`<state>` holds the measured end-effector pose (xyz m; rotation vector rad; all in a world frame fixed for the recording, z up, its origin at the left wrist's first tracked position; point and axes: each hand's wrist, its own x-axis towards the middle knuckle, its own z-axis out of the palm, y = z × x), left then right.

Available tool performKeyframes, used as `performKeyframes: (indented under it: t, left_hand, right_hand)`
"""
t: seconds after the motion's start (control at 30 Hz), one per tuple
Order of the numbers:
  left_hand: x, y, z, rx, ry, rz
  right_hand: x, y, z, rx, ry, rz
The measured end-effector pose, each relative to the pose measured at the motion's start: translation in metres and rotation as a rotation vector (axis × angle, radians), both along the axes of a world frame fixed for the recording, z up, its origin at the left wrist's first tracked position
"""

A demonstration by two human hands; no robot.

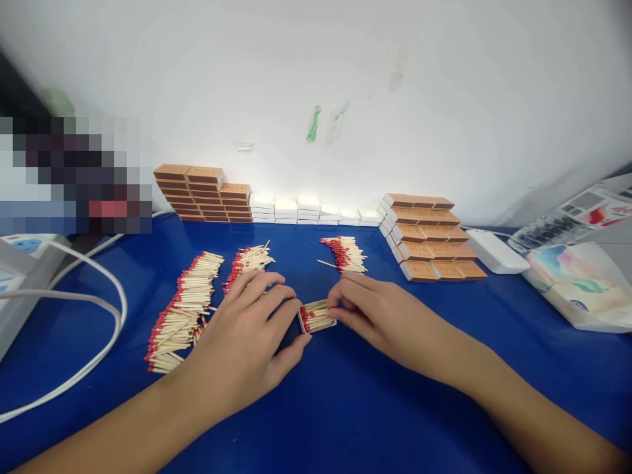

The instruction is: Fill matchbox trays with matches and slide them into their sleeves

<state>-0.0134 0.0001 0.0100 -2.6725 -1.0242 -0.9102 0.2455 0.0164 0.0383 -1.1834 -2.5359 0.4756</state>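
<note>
A small white matchbox tray (318,328) lies on the blue table, filled with red-tipped matches (316,316). My left hand (247,329) has its index finger and thumb around the tray's left end, gripping it. At the right end my right hand (368,313) is closed, with bent fingers pinching at the plain ends of the matches; its fingertips are partly hidden. Loose matches lie in a long heap (187,309) left of my left hand. Another pile (247,263) is partly behind that hand, and a smaller pile (345,253) lies beyond my right hand.
Brown matchboxes (202,191) are stacked at back left, with white trays (309,209) along the wall. Another stepped stack of matchboxes (429,237) stands at right, near a white device (498,251) and a tissue pack (582,286). White cables (121,309) loop at left beside a power strip (24,283).
</note>
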Motion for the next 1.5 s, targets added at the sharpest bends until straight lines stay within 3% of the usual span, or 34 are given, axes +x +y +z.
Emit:
performKeyframes:
  t: [0.27,0.57,0.8,1.0,1.3,1.5]
  left_hand:
    - [0.001,-0.001,0.001,-0.019,-0.003,-0.015]
    - [0.001,-0.002,0.001,-0.041,-0.019,-0.039]
    - [0.001,-0.002,0.001,-0.037,-0.03,-0.039]
    - [0.001,-0.003,0.001,-0.039,-0.027,-0.039]
    - [0.001,-0.002,0.0,-0.042,-0.077,0.022]
    - [0.002,-0.002,0.001,-0.045,-0.065,0.0]
  right_hand:
    - [-0.003,0.001,-0.007,0.094,0.03,0.009]
    - [0.04,0.036,-0.002,0.185,-0.077,-0.319]
    - [0.043,0.044,-0.015,0.1,-0.101,-0.241]
    - [0.043,0.044,-0.015,0.074,-0.115,-0.194]
    - [0.006,0.003,0.003,0.127,0.011,-0.039]
    - [-0.004,-0.001,-0.004,0.143,-0.016,0.019]
